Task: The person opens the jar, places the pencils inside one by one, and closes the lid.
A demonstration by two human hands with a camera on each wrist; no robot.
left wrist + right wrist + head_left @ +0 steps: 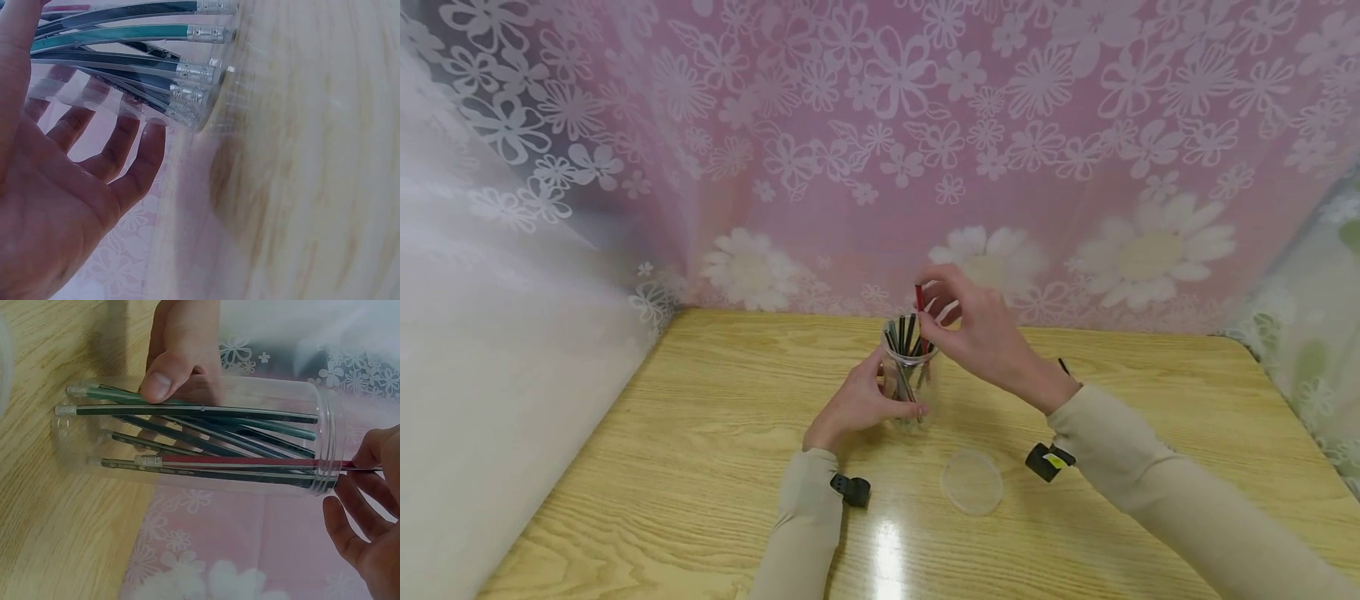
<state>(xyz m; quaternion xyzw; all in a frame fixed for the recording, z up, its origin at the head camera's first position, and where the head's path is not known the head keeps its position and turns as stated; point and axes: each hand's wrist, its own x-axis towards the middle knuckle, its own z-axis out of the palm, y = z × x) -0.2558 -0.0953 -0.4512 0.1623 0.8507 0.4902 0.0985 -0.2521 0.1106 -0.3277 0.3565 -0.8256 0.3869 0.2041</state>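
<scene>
A clear plastic jar (912, 387) stands upright on the table with several pencils (206, 411) in it, dark and green ones with white eraser ends at the bottom. My left hand (859, 400) grips the jar from its left side, thumb across the front; in the left wrist view the fingers (147, 156) curl around the wall. Over the jar's mouth, my right hand (973, 329) pinches a red pencil (250, 461) between thumb and fingers. The red pencil's eraser end is inside the jar, above the bottom, and its upper part sticks out past the rim.
A round translucent lid (972, 482) lies flat on the wooden table (715, 467), in front of the jar and to its right. A pink flowered curtain (850, 167) hangs behind the table's far edge, with pale sheeting (512, 333) at the left.
</scene>
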